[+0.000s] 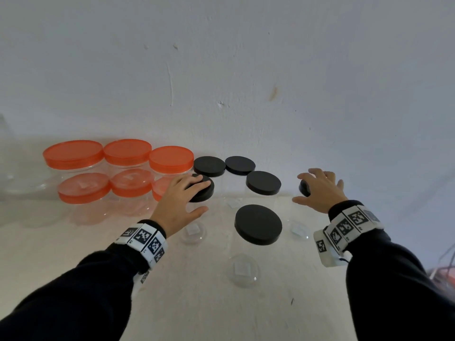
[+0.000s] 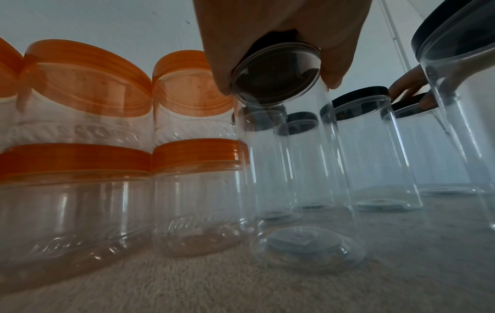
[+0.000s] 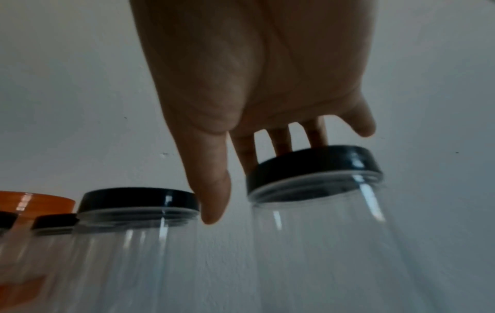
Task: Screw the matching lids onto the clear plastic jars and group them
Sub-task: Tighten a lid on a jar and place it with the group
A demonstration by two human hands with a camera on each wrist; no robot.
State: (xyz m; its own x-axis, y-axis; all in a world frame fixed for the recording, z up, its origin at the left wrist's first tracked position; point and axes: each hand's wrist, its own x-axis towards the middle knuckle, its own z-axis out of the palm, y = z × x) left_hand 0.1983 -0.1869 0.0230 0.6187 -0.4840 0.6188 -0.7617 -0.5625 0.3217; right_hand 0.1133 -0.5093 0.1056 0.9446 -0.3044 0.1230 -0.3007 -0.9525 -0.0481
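My left hand (image 1: 183, 196) covers the black lid (image 1: 205, 190) of a tall clear jar (image 2: 281, 148) just right of the orange group. In the left wrist view its fingers (image 2: 222, 82) and thumb curl down over the lid's rim, and the jar leans. My right hand (image 1: 320, 190) reaches over another black lid (image 1: 304, 188) at the right end. In the right wrist view its fingers (image 3: 281, 141) lie on top of that lid (image 3: 313, 167) and the thumb (image 3: 214, 201) hangs apart from it. Jar bodies are barely visible from above.
Orange-lidded jars (image 1: 73, 153) stand stacked in two layers at the back left against the wall. More black-lidded jars (image 1: 263, 182) stand between my hands, one (image 1: 258, 223) nearer me. A clear container (image 1: 14, 168) sits at far left; red wires (image 1: 443, 274) at the right edge.
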